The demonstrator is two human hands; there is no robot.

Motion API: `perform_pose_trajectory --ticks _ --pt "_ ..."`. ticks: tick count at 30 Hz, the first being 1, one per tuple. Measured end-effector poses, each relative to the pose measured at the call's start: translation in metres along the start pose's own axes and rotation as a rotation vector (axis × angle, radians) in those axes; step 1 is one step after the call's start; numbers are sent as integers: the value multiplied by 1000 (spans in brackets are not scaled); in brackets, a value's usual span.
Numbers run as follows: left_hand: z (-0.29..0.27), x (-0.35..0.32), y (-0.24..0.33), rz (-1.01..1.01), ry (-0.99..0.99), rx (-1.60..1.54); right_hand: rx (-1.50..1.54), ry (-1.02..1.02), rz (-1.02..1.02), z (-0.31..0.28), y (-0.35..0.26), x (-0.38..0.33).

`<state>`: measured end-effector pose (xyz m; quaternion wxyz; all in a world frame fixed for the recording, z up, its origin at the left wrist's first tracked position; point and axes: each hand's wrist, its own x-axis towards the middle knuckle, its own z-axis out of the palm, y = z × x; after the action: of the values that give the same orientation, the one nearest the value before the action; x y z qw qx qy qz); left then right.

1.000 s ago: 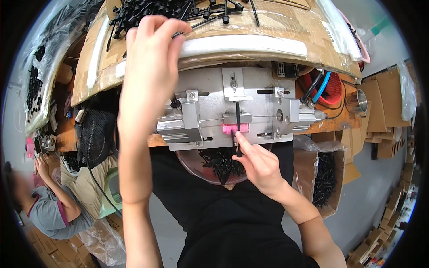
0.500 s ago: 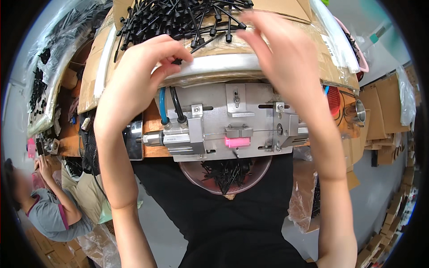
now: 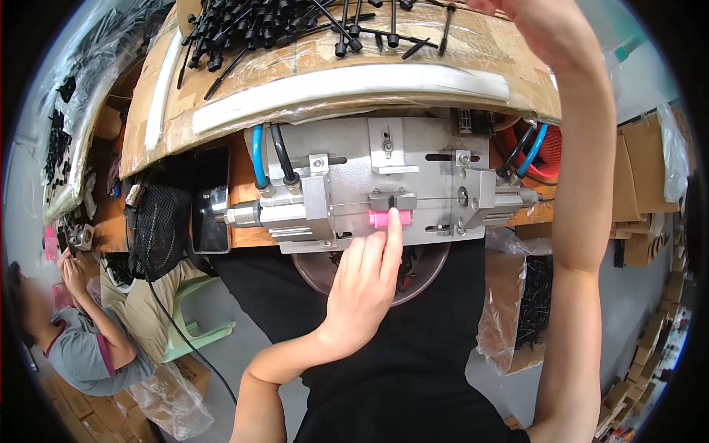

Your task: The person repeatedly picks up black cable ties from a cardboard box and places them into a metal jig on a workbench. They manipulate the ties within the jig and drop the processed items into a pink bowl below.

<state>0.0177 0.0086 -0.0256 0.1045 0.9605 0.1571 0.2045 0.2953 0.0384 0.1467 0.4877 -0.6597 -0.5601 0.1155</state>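
Observation:
My left hand reaches in from below, its index finger stretched out over a small pink block and its other fingers curled. The fingertip is against a black plastic rod that sits in a small metal holder just behind the block; my thumb is hidden. At the top right, my right hand is above the box edge, with its fingers mostly cut off by the picture's rim. Nearest to it are loose black knob-headed rods beside a larger pile.
The holder sits on a metal plate between two clamp-like cylinders with blue and black hoses. A bowl of black rods rests below. A phone and black mesh bag lie left. Another person works at far left.
My left hand has come down from the box edge to the metal holder, where a black rod now sits. My right hand has moved up and right, away from the pile's edge.

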Motion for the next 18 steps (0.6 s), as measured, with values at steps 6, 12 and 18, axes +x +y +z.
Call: perform_pose_trajectory --ticks 6,12,18 --pt "-9 3 -1 20 17 -165 38 149 -73 -13 -17 -29" --pt "-27 22 -3 16 141 -316 -583 10 -397 6 31 -11" --pt "-40 32 -21 86 415 -495 110 -240 57 44 -15 -92"
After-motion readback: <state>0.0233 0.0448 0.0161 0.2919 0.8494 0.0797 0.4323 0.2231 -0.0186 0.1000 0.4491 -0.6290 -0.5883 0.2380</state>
